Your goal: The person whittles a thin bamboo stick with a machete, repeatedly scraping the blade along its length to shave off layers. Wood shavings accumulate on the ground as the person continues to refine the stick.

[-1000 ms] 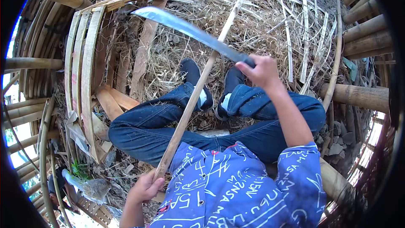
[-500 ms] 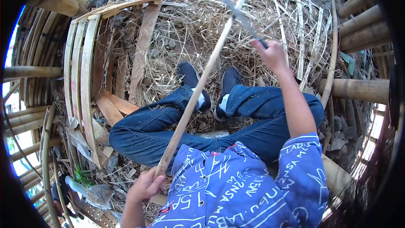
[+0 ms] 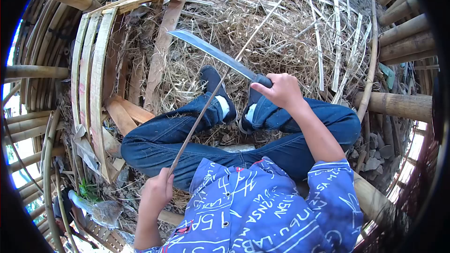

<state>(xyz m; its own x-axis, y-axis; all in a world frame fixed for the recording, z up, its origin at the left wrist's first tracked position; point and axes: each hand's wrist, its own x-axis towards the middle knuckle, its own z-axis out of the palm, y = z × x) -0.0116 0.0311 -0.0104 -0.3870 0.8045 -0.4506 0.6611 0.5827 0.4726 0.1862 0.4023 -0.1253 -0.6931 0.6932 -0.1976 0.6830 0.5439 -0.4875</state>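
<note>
My left hand (image 3: 157,190), low at the left by the shirt, is closed round the near end of a long bamboo strip (image 3: 198,118). The strip slants up and away between my shoes, its narrow edge toward me. My right hand (image 3: 284,92) grips the dark handle of a machete (image 3: 208,53) above my right shin. Its blade points to the upper left and crosses the strip a little past the shoes, overlapping it in this view.
A wooden slatted crate (image 3: 99,89) lies at the left. Curly shavings (image 3: 211,23) cover the ground, with pale split strips (image 3: 335,42) at the upper right. Bamboo poles (image 3: 398,104) jut in from the right. Another person (image 3: 63,211) is partly visible at the lower left.
My right hand has come down and nearer, and the machete blade has swung to the left across the strip. My left hand has turned the strip from its broad face to its edge.
</note>
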